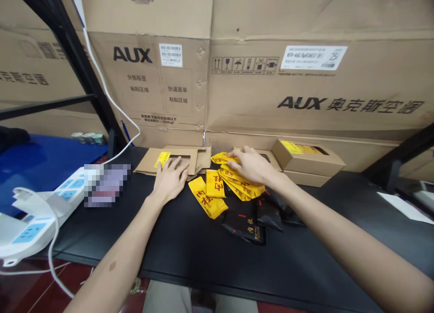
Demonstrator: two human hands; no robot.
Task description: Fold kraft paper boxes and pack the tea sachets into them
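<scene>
My left hand [170, 179] lies with its fingers spread on a flattened brown cardboard box [147, 161] that has a yellow label and a cut-out window. To the right, my right hand [252, 164] reaches over a fanned pile of yellow packets [237, 186] with red characters. Its fingers are bent around a yellow packet [219, 158] at the back of the pile; the fingertips are partly hidden. Two more packets, a yellow sachet [207, 200] and a smaller-looking one [215, 183], lie between my hands. Black packets [244, 225] are spread in front, under my right forearm.
Closed brown boxes [305, 157] are stacked behind my right hand. A white power strip [71, 191] with cables and a blurred purple item [106, 186] lie left on the black table [190, 254]. Large AUX cartons [244, 96] stand behind, between black metal struts [68, 41].
</scene>
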